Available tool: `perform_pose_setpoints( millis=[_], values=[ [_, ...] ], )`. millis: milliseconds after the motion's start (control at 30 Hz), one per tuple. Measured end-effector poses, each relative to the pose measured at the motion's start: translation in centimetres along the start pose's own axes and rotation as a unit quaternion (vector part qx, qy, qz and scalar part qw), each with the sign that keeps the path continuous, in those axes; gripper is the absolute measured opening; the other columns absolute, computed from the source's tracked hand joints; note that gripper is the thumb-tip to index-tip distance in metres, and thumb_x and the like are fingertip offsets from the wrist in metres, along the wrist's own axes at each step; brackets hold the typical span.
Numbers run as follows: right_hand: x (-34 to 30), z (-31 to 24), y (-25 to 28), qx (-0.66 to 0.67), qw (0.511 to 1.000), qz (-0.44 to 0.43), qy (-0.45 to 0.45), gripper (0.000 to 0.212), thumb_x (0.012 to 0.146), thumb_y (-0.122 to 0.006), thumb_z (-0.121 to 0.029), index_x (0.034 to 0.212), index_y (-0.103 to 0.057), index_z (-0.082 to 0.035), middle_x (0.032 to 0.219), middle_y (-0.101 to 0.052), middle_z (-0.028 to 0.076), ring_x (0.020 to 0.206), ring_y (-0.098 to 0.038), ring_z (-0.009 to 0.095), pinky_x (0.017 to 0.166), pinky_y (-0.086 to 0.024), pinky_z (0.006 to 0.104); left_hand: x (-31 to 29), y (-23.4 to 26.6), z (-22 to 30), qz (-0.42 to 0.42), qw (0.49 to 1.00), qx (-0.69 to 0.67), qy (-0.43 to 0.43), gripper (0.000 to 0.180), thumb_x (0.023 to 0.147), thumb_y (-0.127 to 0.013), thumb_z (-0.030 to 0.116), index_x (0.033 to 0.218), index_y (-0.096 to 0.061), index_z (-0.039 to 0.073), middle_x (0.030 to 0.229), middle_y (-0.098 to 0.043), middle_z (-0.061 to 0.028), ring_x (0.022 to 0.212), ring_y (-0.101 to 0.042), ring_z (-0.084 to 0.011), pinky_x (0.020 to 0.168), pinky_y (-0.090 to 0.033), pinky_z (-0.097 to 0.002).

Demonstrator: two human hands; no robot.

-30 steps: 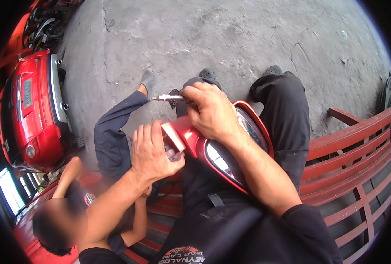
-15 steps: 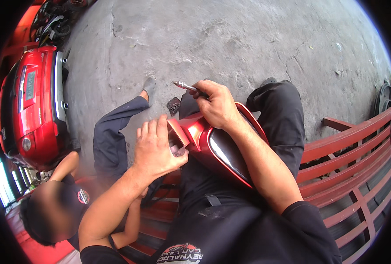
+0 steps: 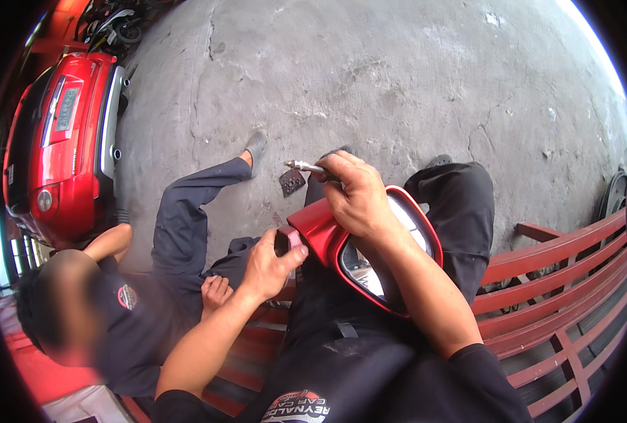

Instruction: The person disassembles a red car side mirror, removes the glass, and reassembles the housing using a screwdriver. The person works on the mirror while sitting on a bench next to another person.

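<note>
A red car side mirror (image 3: 319, 224) lies across my lap, its glass turned up toward me. My left hand (image 3: 270, 266) is closed around the end of its mounting arm, thumb on a pinkish part there. Over the mirror's far side, my right hand (image 3: 357, 190) grips a slim tool (image 3: 303, 166) with a silver shaft and a pointed, brass-coloured tip aimed left. Its handle is mostly hidden in my fingers. My right forearm crosses above the mirror glass (image 3: 361, 271) and covers part of it.
Another person (image 3: 148, 310) in dark clothes sits close on my left, one leg stretched out. A red slatted metal bench (image 3: 553, 261) runs to my right. A red car (image 3: 67, 141) stands at the left. A dark flat piece (image 3: 292, 183) lies on the concrete floor (image 3: 398, 84).
My left hand has shifted down and its fingers have curled closer around the mount end. The mirror has tipped so more glass shows. The tool has turned nearer level.
</note>
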State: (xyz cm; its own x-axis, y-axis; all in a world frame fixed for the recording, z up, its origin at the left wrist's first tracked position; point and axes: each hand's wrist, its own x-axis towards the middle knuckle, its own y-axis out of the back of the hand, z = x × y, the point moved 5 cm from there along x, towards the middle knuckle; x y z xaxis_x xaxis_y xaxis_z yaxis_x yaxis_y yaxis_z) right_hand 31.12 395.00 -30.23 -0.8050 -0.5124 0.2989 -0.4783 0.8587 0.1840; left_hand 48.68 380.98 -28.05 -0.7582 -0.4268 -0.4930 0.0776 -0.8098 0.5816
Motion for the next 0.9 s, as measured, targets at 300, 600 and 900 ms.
perform_pose_setpoints(
  millis=[300, 600, 900],
  values=[
    [1.3, 2.4, 6.3, 0.076, 0.989, -0.033, -0.126, 0.023, 0.086, -0.054, 0.009, 0.101, -0.067, -0.002, 0.092, -0.066, 0.002, 0.090, -0.063, 0.012, 0.083, -0.051, 0.0303, -0.4, -0.7, 0.0, 0.029, 0.998, 0.033, -0.053, 0.061, 0.083, -0.080, 0.043, 0.122, -0.065, -0.001, 0.110, -0.073, -0.0250, 0.108, -0.070, -0.0434, 0.096, -0.053, -0.0470],
    [-1.5, 5.6, 6.4, 0.052, 0.987, 0.005, -0.150, 0.026, 0.081, -0.051, 0.005, 0.102, -0.066, 0.002, 0.094, -0.068, 0.009, 0.095, -0.066, 0.018, 0.090, -0.052, 0.0318, -1.2, -0.3, 1.2, 0.127, 0.967, 0.207, -0.073, 0.089, 0.074, -0.086, 0.044, 0.134, -0.051, -0.010, 0.123, -0.064, -0.0313, 0.119, -0.062, -0.0455, 0.103, -0.050, -0.0494],
    [-3.3, 13.1, 2.2, 0.068, 0.985, 0.045, -0.155, 0.023, 0.086, -0.048, 0.004, 0.099, -0.067, 0.000, 0.090, -0.064, 0.002, 0.079, -0.056, 0.009, 0.072, -0.048, 0.0255, -1.1, 0.3, 6.1, 0.111, 0.887, 0.361, -0.265, 0.103, 0.065, -0.092, 0.049, 0.138, -0.049, -0.010, 0.115, -0.061, -0.0209, 0.103, -0.058, -0.0363, 0.092, -0.046, -0.0491]
  ],
)
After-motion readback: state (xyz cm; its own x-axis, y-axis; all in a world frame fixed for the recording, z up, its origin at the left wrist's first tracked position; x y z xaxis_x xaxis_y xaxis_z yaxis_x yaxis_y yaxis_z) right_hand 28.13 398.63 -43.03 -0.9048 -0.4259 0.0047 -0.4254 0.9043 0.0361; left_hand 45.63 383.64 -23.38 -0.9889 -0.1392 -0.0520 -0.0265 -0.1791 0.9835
